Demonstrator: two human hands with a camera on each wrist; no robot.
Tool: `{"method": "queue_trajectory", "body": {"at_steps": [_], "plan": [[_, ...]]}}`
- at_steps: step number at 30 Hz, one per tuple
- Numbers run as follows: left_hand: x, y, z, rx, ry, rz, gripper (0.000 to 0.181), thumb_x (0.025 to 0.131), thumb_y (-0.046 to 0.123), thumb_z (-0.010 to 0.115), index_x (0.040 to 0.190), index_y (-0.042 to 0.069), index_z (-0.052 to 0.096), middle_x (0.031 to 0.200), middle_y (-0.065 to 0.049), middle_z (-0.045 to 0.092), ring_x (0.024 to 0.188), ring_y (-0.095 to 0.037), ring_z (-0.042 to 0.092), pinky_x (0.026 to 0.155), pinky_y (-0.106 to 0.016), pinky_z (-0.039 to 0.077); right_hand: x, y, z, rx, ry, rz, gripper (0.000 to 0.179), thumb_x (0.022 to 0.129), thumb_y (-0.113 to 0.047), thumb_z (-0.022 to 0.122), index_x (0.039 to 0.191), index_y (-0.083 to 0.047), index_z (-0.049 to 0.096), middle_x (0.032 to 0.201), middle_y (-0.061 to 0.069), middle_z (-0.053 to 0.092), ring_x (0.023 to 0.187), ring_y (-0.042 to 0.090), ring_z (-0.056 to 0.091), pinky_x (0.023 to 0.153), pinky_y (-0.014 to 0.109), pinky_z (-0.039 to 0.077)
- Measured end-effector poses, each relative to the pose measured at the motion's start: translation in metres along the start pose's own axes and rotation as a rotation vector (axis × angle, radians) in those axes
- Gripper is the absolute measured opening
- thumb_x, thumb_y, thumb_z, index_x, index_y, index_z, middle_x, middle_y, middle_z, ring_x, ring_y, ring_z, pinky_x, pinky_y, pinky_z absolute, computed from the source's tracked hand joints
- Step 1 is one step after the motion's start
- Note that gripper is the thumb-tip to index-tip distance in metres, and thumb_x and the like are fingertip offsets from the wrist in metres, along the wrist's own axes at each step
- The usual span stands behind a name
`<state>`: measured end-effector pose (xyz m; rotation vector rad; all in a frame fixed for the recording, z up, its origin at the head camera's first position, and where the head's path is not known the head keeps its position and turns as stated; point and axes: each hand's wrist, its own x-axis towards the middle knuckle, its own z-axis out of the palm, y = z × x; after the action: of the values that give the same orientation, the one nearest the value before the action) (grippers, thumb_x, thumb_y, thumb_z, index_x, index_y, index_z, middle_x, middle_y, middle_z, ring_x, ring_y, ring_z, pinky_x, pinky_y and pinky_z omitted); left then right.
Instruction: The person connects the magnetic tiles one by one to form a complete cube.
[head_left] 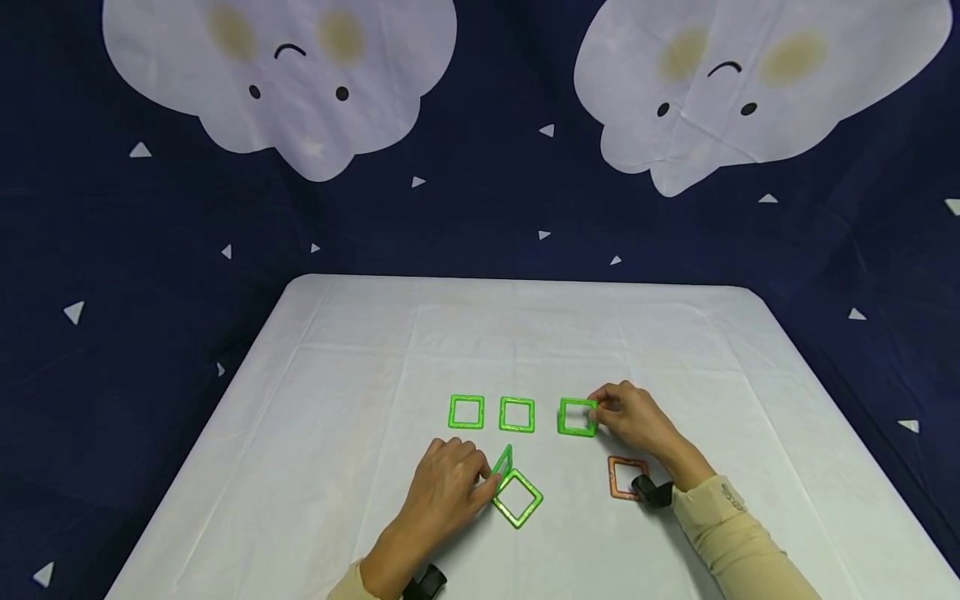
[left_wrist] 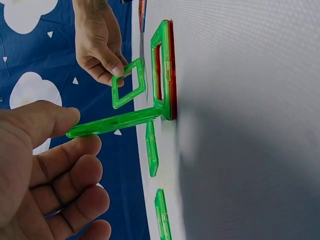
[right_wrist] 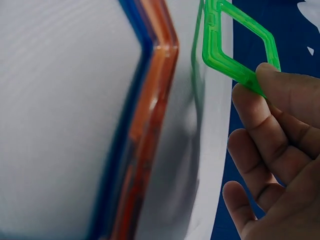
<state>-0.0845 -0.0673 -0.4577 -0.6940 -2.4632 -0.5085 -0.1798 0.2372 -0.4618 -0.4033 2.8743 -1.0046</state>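
My left hand [head_left: 448,482] pinches a green square magnetic tile [left_wrist: 112,123] between thumb and index finger. That tile stands up from the table, its lower edge touching a flat green square tile [head_left: 529,512]. A red tile [left_wrist: 173,70] lies directly under the flat green one in the left wrist view. Over to the right, my right hand [head_left: 637,418] holds another green square tile [right_wrist: 214,37] by one edge, thumb against fingers. It appears raised off the white surface, tilted. The other fingers of both hands are loosely bent.
Two green square tiles [head_left: 467,427] [head_left: 517,430] lie side by side beyond my left hand. An orange square tile [head_left: 613,479] lies under my right wrist, with a blue tile [right_wrist: 115,150] beneath it. The white table [head_left: 337,350] meets a dark blue cloud-printed cloth [head_left: 480,217].
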Motion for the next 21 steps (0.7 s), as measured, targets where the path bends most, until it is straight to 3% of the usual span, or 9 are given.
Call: {"method": "queue_trajectory", "body": {"at_steps": [8,16,21], "plan": [[0.0,0.0,0.0,-0.012,-0.005,-0.013,0.02,0.07,0.03,0.077,0.061,0.02,0.063,0.058,0.013,0.053,0.056,-0.003,0.039,0.062,-0.022,0.034,-0.006,-0.005,-0.003,-0.003,0.052,-0.024,0.016,0.083,-0.017,0.07,0.097,-0.01,0.072,0.086,0.0,0.062,0.082,0.014,0.053,0.072,0.03,0.039],[0.001,-0.002,0.001,0.0,-0.002,-0.005,0.02,0.07,0.031,0.079,0.062,0.021,0.063,0.058,0.013,0.054,0.056,-0.003,0.04,0.061,-0.022,0.034,-0.021,-0.017,0.0,0.036,0.149,-0.034,0.013,0.083,-0.023,0.071,0.092,-0.013,0.071,0.09,0.002,0.064,0.091,0.021,0.058,0.086,0.05,0.044],[0.0,-0.002,0.003,0.009,0.031,0.018,0.021,0.067,0.03,0.081,0.062,0.02,0.063,0.058,0.012,0.053,0.056,-0.004,0.041,0.061,-0.022,0.034,-0.032,-0.026,0.005,0.071,0.181,-0.031,0.007,0.083,-0.025,0.072,0.087,-0.021,0.07,0.091,0.0,0.063,0.092,0.021,0.057,0.086,0.048,0.043]]}}
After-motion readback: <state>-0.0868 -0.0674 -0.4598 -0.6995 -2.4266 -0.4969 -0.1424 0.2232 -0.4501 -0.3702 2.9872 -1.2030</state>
